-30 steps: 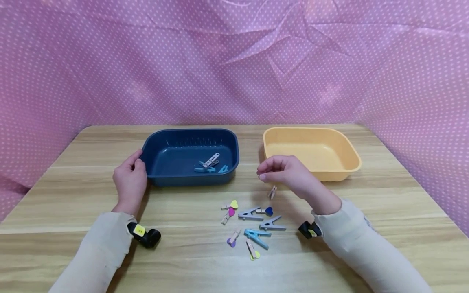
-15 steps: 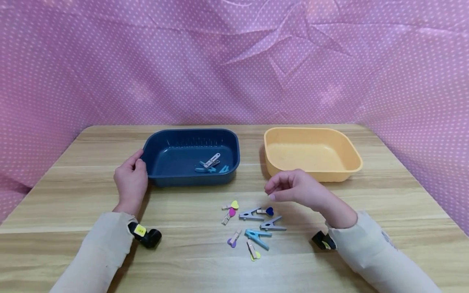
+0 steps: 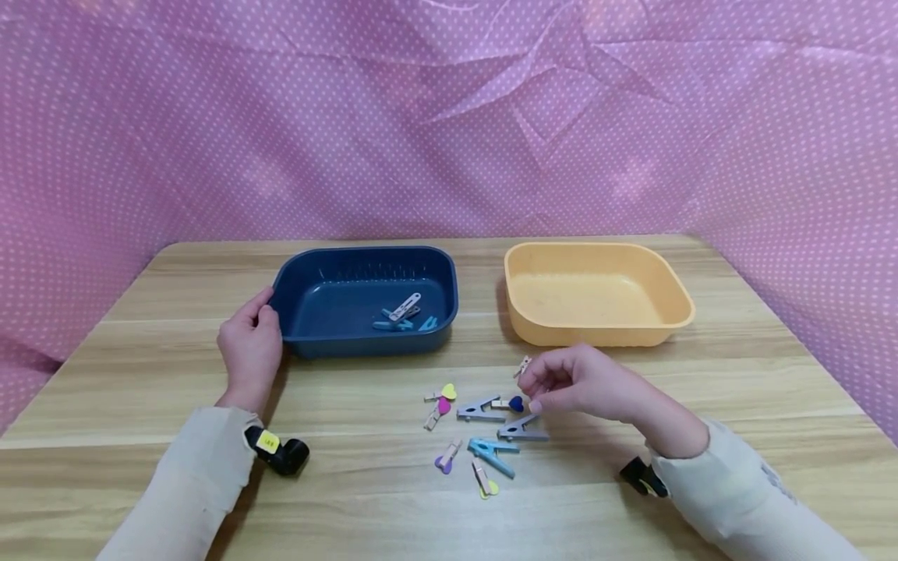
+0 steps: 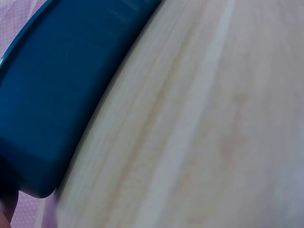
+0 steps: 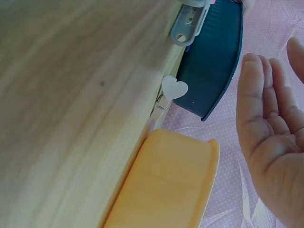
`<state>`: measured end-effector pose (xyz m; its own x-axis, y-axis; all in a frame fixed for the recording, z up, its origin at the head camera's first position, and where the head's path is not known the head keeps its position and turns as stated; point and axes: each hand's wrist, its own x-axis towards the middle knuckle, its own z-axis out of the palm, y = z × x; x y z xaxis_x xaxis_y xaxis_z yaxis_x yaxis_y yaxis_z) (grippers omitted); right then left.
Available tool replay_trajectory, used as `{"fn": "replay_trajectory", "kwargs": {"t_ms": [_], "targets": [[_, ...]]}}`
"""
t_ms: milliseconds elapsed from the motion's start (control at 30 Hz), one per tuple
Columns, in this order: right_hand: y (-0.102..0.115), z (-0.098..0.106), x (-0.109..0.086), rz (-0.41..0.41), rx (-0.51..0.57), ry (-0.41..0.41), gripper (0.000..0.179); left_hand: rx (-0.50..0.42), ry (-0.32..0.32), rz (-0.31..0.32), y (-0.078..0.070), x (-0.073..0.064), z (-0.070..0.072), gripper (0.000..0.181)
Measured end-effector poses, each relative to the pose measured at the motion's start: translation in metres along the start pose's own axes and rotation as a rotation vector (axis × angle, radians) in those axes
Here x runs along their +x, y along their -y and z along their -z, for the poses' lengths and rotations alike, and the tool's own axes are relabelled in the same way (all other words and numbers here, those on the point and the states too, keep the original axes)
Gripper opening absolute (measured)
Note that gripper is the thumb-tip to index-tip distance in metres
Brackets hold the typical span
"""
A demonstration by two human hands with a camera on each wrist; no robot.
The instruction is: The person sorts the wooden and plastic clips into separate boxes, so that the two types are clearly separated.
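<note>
My left hand [image 3: 250,351] touches the left end of the dark blue basin [image 3: 365,347]; several of its fingers are hidden, and in the left wrist view only a sliver shows by the basin wall [image 4: 57,95]. Inside that basin lie a white clip [image 3: 404,307] and light blue clothespins [image 3: 393,325]. My right hand [image 3: 585,386] hovers over the table, holding nothing, its fingers [image 5: 251,90] and thumb apart. Just left of its fingertips are a small wooden clothespin [image 3: 522,366], a blue-heart clothespin [image 3: 515,403] and a grey clothespin [image 3: 521,428].
A yellow basin [image 3: 599,336] stands behind my right hand. Other pegs lie mid-table: a second grey one [image 3: 479,409], a light blue one [image 3: 493,454], and small wooden ones with yellow [image 3: 449,391], magenta [image 3: 443,406] and purple [image 3: 442,465] hearts. Pink dotted cloth [image 3: 449,117] surrounds the table.
My right hand has moved down and to the right, away from the yellow basin toward the clothespins. The left hand and the blue basin stay in place.
</note>
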<state>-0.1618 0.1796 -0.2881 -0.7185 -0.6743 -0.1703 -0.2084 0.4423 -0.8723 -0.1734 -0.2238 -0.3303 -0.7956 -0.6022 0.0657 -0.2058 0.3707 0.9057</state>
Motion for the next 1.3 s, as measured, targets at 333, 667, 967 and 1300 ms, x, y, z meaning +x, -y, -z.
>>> {"fn": "replay_trajectory", "kwargs": {"t_ms": [333, 667, 967, 1300], "targets": [[-0.002, -0.001, -0.005, 0.004, -0.05, 0.028, 0.022, 0.0, 0.007, 0.013, -0.001, 0.0, -0.001, 0.039], [-0.006, -0.003, -0.005, -0.009, -0.153, 0.038, 0.022, 0.004, 0.0, -0.007, -0.001, 0.0, 0.0, 0.039], [-0.005, -0.011, -0.001, -0.044, -0.286, 0.049, 0.027, 0.001, -0.002, 0.003, 0.0, 0.0, 0.0, 0.039], [-0.004, -0.016, 0.0, -0.063, -0.343, 0.06, 0.029, -0.01, -0.015, -0.007, -0.001, -0.002, -0.001, 0.038]]}}
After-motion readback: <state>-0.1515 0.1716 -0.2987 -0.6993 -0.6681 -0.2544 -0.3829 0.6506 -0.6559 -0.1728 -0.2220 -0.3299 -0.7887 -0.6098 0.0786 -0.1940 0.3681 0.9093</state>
